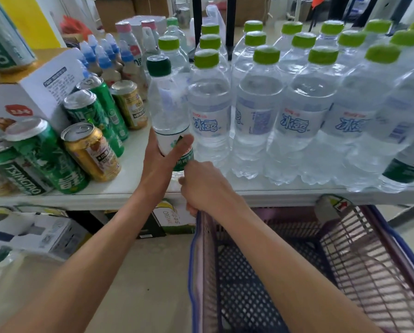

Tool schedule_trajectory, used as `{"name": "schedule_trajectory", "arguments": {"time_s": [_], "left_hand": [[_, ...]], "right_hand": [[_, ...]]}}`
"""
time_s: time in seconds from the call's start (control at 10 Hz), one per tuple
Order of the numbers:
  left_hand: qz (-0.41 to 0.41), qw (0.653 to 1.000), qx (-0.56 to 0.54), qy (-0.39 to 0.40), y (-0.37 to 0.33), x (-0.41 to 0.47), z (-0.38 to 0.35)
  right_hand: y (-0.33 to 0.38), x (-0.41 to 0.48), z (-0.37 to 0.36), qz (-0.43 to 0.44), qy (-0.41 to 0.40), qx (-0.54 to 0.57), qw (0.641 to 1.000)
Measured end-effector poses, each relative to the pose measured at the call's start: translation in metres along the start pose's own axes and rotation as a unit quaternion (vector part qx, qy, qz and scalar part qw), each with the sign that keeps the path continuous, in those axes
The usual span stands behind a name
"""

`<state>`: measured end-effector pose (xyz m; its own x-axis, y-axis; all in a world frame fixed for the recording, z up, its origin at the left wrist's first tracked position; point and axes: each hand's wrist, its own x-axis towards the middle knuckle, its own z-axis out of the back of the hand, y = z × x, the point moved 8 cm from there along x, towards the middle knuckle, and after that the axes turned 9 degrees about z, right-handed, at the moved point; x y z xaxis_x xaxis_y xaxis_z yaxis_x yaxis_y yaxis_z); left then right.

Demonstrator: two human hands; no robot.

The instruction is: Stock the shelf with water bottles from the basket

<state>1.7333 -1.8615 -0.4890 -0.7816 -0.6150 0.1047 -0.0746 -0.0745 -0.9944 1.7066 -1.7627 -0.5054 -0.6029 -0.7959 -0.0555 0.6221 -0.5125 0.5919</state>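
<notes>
My left hand (164,162) grips a clear water bottle with a dark green cap (168,109) around its lower label, standing upright on the white shelf (129,186) just left of the rows of lime-capped water bottles (261,111). My right hand (206,186) sits at the shelf's front edge, fingers curled around the rim of the purple mesh basket (261,272) below. The visible inside of the basket shows no bottles.
Green and gold beer cans (88,150) crowd the shelf's left side, with a white carton (33,92) and small blue-capped bottles (105,58) behind. Another green-labelled bottle (410,164) stands at the far right. Boxes (45,234) sit under the shelf.
</notes>
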Motion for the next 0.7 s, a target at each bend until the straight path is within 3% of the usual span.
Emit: {"name": "schedule_trajectory", "arguments": {"time_s": [0.2, 0.4, 0.7], "left_hand": [[-0.002, 0.999, 0.041, -0.001, 0.005, 0.002, -0.003], [0.017, 0.997, 0.068, 0.011, 0.012, 0.006, -0.004], [0.14, 0.975, 0.143, 0.093, 0.001, -0.023, -0.009]], "right_hand": [[-0.016, -0.01, 0.002, 0.016, 0.005, 0.073, 0.997], [-0.04, -0.038, 0.016, 0.039, 0.078, 0.1, 0.991], [-0.112, -0.097, 0.065, -0.135, 0.042, 0.094, 0.985]]}}
